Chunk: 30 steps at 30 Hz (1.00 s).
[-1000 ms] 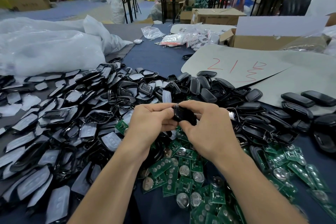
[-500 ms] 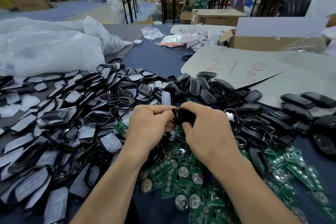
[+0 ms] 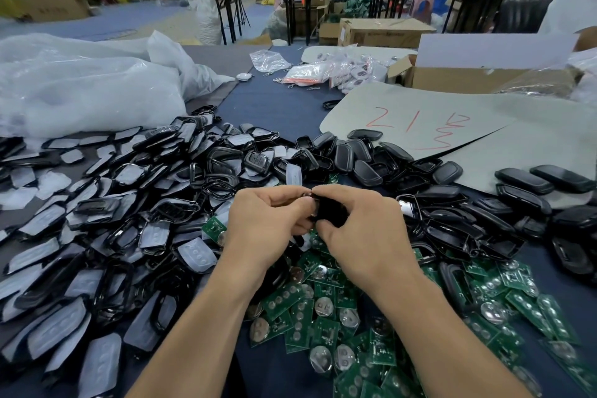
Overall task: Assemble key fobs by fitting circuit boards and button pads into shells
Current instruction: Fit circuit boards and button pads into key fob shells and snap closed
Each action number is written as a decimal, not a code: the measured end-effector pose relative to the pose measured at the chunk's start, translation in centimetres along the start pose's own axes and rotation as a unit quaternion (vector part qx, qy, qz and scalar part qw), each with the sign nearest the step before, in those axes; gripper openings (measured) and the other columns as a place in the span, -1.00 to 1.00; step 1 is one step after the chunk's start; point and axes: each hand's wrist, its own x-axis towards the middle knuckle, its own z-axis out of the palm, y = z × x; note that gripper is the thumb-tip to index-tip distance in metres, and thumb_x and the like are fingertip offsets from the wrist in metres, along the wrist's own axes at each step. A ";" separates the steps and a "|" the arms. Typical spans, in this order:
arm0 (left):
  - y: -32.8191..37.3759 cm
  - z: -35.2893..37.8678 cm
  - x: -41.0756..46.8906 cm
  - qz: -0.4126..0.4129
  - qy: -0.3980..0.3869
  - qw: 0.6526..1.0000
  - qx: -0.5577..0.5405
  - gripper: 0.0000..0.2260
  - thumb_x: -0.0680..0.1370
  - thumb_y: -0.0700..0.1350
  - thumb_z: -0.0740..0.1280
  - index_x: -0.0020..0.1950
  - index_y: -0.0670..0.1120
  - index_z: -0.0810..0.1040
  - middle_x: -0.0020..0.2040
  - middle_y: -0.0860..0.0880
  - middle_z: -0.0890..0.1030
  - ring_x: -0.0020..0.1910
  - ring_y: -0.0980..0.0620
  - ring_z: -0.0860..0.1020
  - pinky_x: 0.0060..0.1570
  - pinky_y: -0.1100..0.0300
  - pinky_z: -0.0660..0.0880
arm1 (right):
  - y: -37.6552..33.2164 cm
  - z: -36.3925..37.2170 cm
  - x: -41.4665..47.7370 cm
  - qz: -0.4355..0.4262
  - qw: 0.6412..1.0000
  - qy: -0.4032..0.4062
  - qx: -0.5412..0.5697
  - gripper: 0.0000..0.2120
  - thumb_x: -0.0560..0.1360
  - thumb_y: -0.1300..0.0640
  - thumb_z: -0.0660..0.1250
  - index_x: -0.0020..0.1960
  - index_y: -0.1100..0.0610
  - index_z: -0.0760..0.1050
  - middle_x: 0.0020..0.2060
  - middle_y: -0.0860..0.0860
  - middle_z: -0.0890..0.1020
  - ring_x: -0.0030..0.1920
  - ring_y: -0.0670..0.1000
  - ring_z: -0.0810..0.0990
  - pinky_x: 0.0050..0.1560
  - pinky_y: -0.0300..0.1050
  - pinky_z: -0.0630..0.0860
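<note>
Head view: the left hand (image 3: 268, 220) and right hand (image 3: 361, 233) meet above the middle of the desk (image 3: 274, 113), both grasping one black fob shell (image 3: 329, 212) between them. The fingers curl over its top and the right thumb sits under it. It is held clear of the heaps, probably so the two hands can squeeze against each other and seat a part. Fingers cover most of the shell, so I cannot tell whether a board or pad is already inside.

The stock is sorted within reach, apparently for quick picking:
- green circuit boards (image 3: 323, 317) lie directly below the hands
- framed button pads (image 3: 197, 255) are spread to the left
- closed black shell backs (image 3: 365, 168) are heaped just beyond and to the right

A cardboard sheet (image 3: 420, 126) with red marks lies further back.
</note>
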 end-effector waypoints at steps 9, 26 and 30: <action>-0.2 -0.1 0.2 0.017 -0.004 1.000 -0.002 -0.80 0.53 -0.18 0.52 -0.08 0.14 0.78 -0.16 0.01 0.77 -0.13 0.03 0.74 -0.06 0.16 0.67 | 0.7 -1.4 1.2 0.132 0.949 -0.009 0.286 -0.84 0.51 0.30 0.48 -0.07 0.07 0.76 -0.21 0.03 0.77 -0.12 0.08 0.76 0.06 0.18 0.69; 0.2 -0.1 -0.3 0.096 0.020 0.995 -0.001 -0.88 0.44 -0.03 0.52 -0.06 0.17 0.78 -0.15 0.02 0.77 -0.13 -0.07 0.75 -0.07 -0.03 0.71 | 0.0 -1.5 1.0 0.065 0.978 -0.015 0.195 -0.84 0.49 0.19 0.51 -0.03 -0.06 0.75 -0.20 -0.16 0.76 -0.11 -0.15 0.74 0.02 -0.12 0.68; 0.7 0.2 -0.3 0.053 -0.048 0.995 -0.077 -0.88 0.50 0.01 0.48 -0.01 0.12 0.79 -0.04 0.02 0.78 -0.03 0.10 0.74 -0.07 0.29 0.63 | -0.9 -0.9 0.6 0.173 0.884 0.020 0.434 -0.91 0.54 0.29 0.46 0.00 0.21 0.74 -0.16 0.17 0.76 -0.11 0.24 0.74 -0.12 0.01 0.73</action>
